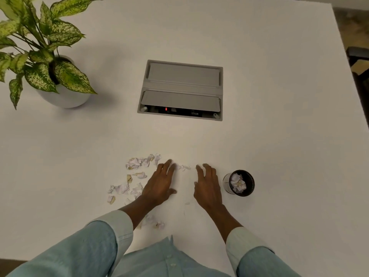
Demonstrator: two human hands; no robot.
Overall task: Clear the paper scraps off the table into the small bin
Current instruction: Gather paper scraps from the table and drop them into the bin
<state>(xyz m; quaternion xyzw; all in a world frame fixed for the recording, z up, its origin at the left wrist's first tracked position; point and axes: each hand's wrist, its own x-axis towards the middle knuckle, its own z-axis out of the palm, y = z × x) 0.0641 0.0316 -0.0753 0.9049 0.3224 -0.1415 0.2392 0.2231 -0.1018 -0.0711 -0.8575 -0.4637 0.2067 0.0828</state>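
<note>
Head view showed my left hand (159, 181) lying flat on the white worktop (279, 136), fingers spread, holding nothing. My right hand (207, 186) lay flat too, fingers loosely spread, just left of the small black bin (239, 182), which already held crumpled scraps. Most paper scraps (127, 180) lay scattered well left of the bin, beyond my left hand; a few small bits (182, 167) sat between my fingertips, and some more under my left forearm.
</note>
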